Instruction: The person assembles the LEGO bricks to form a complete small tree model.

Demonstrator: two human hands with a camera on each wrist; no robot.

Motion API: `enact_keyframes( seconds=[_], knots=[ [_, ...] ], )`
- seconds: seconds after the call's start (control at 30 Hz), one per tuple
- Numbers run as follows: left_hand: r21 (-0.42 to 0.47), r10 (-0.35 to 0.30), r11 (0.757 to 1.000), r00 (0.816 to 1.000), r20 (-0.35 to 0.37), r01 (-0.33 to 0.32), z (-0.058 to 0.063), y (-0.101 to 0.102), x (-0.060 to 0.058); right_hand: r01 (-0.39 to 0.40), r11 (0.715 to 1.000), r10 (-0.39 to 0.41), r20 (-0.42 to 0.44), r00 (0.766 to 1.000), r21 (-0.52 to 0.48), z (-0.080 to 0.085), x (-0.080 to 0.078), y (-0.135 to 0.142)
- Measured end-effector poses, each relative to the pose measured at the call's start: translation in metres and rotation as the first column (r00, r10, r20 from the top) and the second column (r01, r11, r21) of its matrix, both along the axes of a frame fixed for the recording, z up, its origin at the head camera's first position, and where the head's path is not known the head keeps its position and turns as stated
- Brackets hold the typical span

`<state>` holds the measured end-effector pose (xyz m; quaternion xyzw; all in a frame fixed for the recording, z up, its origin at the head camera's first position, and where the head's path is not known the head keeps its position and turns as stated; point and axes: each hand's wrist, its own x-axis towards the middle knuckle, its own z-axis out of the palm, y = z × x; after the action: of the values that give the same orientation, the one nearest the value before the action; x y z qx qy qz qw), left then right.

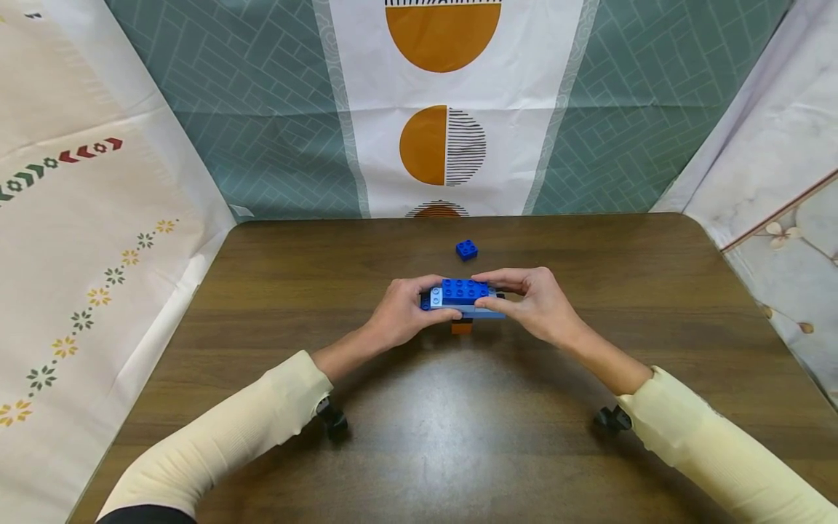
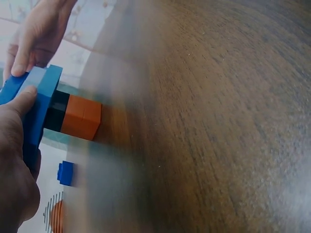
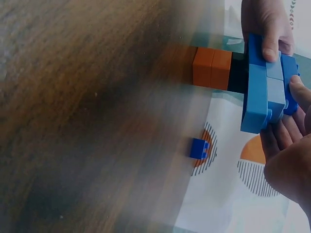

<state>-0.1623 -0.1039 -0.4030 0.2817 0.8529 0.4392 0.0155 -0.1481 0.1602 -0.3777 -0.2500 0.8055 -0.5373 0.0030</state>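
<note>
A toy-brick structure (image 1: 464,309) stands upright on the table between both hands. Two orange bricks (image 3: 212,68) form its foot, with a black brick (image 3: 237,73) above them. Wider blue and light-blue layers (image 3: 256,99) lie across that, topped by a dark blue brick (image 1: 461,291) with studs. My left hand (image 1: 402,313) grips the left end, thumb on the near side against the light-blue layer. With thumb and fingers, my right hand (image 1: 538,306) pinches the dark blue top brick towards its right end. The fingers behind the structure are partly hidden.
A small blue brick (image 1: 466,250) lies loose behind the structure, near the far edge of the brown wooden table (image 1: 445,437). Patterned cloth (image 1: 281,109) hangs behind the table, and pale cloths flank it on both sides.
</note>
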Motion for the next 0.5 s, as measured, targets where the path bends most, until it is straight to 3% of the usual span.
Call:
enact_keyframes(
  seconds=[0.13, 0.37, 0.5],
  knots=[
    [-0.012, -0.036, 0.999, 0.999, -0.011, 0.036, 0.003, -0.003, -0.001, 0.002, 1.000, -0.001, -0.015, 1.000, 0.006, 0.000, -0.001, -0.001],
    [0.137, -0.104, 0.983, 0.987, -0.124, 0.121, 0.021, -0.009, -0.003, 0.000, 1.000, 0.000, -0.022, 1.000, 0.019, -0.001, -0.002, -0.002],
    [0.129, -0.115, 0.982, 0.982, -0.148, 0.135, 0.027, -0.010, -0.003, 0.007, 1.000, -0.007, -0.023, 1.000, 0.024, 0.000, -0.001, -0.001]
  ],
)
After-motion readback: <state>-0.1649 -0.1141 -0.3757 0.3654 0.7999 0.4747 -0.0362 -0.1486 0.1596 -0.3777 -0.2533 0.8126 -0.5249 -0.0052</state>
